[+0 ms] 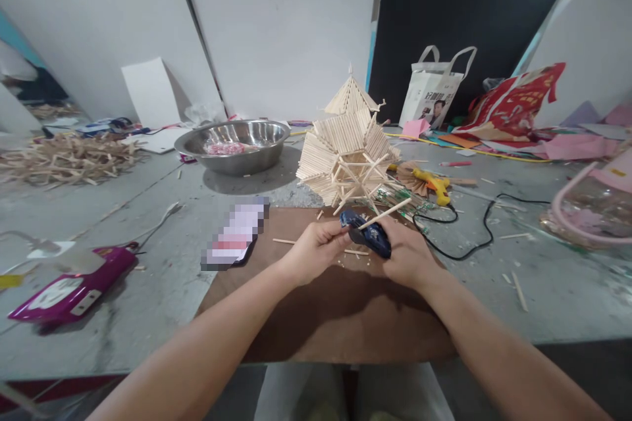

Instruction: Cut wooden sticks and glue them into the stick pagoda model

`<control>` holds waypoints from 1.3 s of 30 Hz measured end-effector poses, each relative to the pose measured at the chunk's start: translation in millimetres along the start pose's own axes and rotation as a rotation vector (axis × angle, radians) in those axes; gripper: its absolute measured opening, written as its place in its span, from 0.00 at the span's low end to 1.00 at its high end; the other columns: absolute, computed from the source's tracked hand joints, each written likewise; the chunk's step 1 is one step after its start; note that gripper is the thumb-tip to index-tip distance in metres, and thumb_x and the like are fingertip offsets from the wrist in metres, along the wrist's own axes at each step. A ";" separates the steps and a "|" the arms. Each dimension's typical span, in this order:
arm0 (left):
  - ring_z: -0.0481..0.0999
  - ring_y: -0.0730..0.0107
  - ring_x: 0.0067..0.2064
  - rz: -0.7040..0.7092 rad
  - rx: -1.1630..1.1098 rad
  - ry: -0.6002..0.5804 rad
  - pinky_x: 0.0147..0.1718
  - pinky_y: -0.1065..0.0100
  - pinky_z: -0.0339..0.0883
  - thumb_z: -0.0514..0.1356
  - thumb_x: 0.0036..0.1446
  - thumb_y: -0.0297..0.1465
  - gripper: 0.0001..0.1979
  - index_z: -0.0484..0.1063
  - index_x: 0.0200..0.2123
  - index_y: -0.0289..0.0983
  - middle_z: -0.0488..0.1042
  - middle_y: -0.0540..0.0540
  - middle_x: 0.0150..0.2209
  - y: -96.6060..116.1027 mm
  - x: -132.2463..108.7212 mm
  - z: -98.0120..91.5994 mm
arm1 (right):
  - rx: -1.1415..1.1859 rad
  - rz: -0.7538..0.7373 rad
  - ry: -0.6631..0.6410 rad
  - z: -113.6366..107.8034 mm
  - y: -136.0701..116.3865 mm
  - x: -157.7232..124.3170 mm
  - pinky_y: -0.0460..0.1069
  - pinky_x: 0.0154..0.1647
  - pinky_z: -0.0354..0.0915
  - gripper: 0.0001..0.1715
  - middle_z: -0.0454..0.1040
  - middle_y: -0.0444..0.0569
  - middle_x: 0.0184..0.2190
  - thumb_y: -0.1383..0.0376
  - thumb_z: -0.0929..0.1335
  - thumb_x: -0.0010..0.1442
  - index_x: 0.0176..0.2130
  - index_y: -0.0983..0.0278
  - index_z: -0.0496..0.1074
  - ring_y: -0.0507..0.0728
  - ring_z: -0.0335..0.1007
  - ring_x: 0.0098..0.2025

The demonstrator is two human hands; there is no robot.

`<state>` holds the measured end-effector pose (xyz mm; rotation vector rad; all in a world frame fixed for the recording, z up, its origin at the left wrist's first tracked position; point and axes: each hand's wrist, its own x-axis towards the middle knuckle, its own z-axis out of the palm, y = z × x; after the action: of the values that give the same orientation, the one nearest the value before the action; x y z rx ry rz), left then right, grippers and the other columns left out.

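Note:
My right hand (409, 250) is wrapped round a blue hand tool (380, 245) with a dark grey end, perhaps a cutter; its exact kind is unclear. A thin wooden stick (388, 213) slants up to the right across the tool. My left hand (320, 250) is closed in a pinch at the tool's left side, and what lies between its fingertips is hidden. Just beyond both hands stands a model built of wooden sticks (345, 138), with flat panels, an open lattice at the front and a pointed roof. Under the hands lies a brown board (340, 316) with loose stick pieces.
Left of the board are a phone (236, 233) and a purple power strip (79, 286). Behind them sit a steel basin (237, 161) and a stick pile (74, 158). To the right lie a yellow glue gun (434, 185), its black cord (474, 253) and a pink-handled clear container (597, 204).

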<state>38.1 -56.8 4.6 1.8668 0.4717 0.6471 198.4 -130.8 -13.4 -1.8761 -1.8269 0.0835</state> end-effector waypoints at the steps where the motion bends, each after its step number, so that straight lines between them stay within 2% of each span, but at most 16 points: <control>1: 0.50 0.82 0.18 -0.043 -0.081 -0.043 0.16 0.78 0.45 0.54 0.49 0.40 0.15 0.68 0.25 0.32 0.54 0.54 0.16 0.0 0.5 -0.7 | -0.009 -0.004 0.003 -0.3 0.1 -0.1 0.50 0.35 0.59 0.24 0.71 0.52 0.36 0.62 0.65 0.43 0.42 0.64 0.63 0.58 0.65 0.36; 4: 0.46 0.84 0.15 -0.127 -0.242 -0.121 0.14 0.77 0.40 0.56 0.46 0.43 0.17 0.66 0.23 0.32 0.49 0.57 0.13 1.8 1.6 -2.4 | -0.019 -0.020 0.007 -0.5 0.8 -0.9 0.50 0.35 0.58 0.24 0.71 0.51 0.36 0.62 0.65 0.43 0.42 0.64 0.63 0.58 0.66 0.36; 8: 0.46 0.84 0.15 -0.123 -0.251 -0.100 0.14 0.76 0.40 0.56 0.46 0.43 0.17 0.66 0.23 0.32 0.48 0.57 0.13 4.2 1.8 -1.9 | -0.014 0.004 -0.008 -0.7 0.4 -2.5 0.48 0.32 0.59 0.22 0.72 0.49 0.33 0.62 0.65 0.43 0.41 0.63 0.64 0.57 0.67 0.33; 14: 0.51 0.82 0.19 0.042 0.075 0.056 0.19 0.76 0.47 0.51 0.52 0.35 0.14 0.63 0.20 0.33 0.53 0.56 0.15 -1.5 1.7 1.1 | -0.042 0.053 0.043 4.8 1.4 -0.6 0.49 0.32 0.59 0.20 0.72 0.49 0.31 0.63 0.64 0.44 0.40 0.62 0.64 0.58 0.67 0.33; 18: 0.55 0.80 0.21 0.076 0.298 0.157 0.21 0.76 0.50 0.49 0.52 0.32 0.09 0.65 0.26 0.33 0.57 0.55 0.17 -6.3 2.1 1.2 | -0.011 0.010 0.094 10.2 5.6 2.5 0.51 0.38 0.59 0.25 0.70 0.52 0.37 0.65 0.64 0.43 0.43 0.64 0.62 0.59 0.65 0.39; 21: 0.56 0.79 0.22 0.075 0.292 0.179 0.22 0.75 0.51 0.50 0.51 0.33 0.09 0.64 0.30 0.33 0.60 0.54 0.19 -7.3 2.7 1.2 | 0.045 -0.007 0.091 10.3 8.6 3.4 0.52 0.41 0.59 0.26 0.69 0.52 0.40 0.66 0.63 0.43 0.45 0.64 0.60 0.59 0.64 0.40; 23: 0.57 0.80 0.22 0.066 0.195 0.138 0.22 0.75 0.52 0.51 0.52 0.34 0.09 0.63 0.30 0.33 0.60 0.53 0.20 -6.6 3.0 1.6 | 0.082 -0.026 0.066 8.1 10.3 3.3 0.52 0.42 0.58 0.27 0.68 0.52 0.41 0.67 0.63 0.43 0.46 0.64 0.59 0.58 0.63 0.41; 25: 0.55 0.81 0.20 0.035 0.007 0.051 0.20 0.76 0.51 0.52 0.51 0.35 0.09 0.62 0.28 0.34 0.58 0.55 0.18 -5.6 2.9 2.8 | 0.114 -0.056 0.031 4.9 11.6 2.9 0.52 0.42 0.58 0.28 0.67 0.51 0.41 0.69 0.63 0.42 0.46 0.63 0.59 0.58 0.62 0.41; 28: 0.51 0.84 0.16 -0.028 -0.315 -0.053 0.15 0.77 0.45 0.55 0.49 0.37 0.12 0.60 0.25 0.34 0.53 0.58 0.15 -4.9 2.4 6.6 | 0.161 -0.102 0.009 0.0 12.4 2.1 0.51 0.40 0.59 0.28 0.67 0.50 0.39 0.70 0.63 0.41 0.45 0.62 0.59 0.57 0.62 0.40; 31: 0.50 0.86 0.14 -0.086 -0.532 -0.106 0.13 0.78 0.42 0.58 0.46 0.38 0.14 0.59 0.24 0.35 0.54 0.58 0.14 -5.2 1.5 10.3 | 0.207 -0.141 0.015 -3.2 12.6 1.3 0.50 0.39 0.59 0.29 0.67 0.49 0.39 0.71 0.64 0.41 0.45 0.62 0.59 0.56 0.62 0.39; 34: 0.49 0.86 0.12 -0.148 -0.639 -0.214 0.11 0.79 0.40 0.59 0.46 0.37 0.13 0.59 0.24 0.35 0.56 0.58 0.14 -4.4 0.0 7.0 | 0.259 -0.174 -0.059 -6.3 16.2 1.9 0.49 0.39 0.59 0.31 0.66 0.48 0.41 0.72 0.64 0.40 0.47 0.60 0.59 0.56 0.63 0.40; 36: 0.50 0.86 0.12 -0.173 -0.665 -0.281 0.11 0.79 0.40 0.58 0.47 0.36 0.12 0.60 0.24 0.35 0.57 0.58 0.13 -2.1 -1.3 -1.5 | 0.272 -0.178 -0.118 -9.5 21.9 3.4 0.49 0.41 0.58 0.32 0.66 0.48 0.42 0.72 0.63 0.40 0.47 0.61 0.59 0.56 0.62 0.42; 39: 0.53 0.86 0.12 -0.147 -0.611 -0.274 0.11 0.79 0.41 0.57 0.48 0.35 0.11 0.61 0.23 0.34 0.61 0.55 0.14 2.6 -2.4 -19.2 | 0.189 -0.090 -0.141 -16.0 30.7 6.0 0.50 0.42 0.57 0.30 0.67 0.50 0.42 0.72 0.63 0.41 0.46 0.63 0.61 0.57 0.62 0.42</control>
<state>24.2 -45.4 12.3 1.2978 0.1954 0.3708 233.3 -128.9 -9.9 -1.6927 -1.9209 0.3520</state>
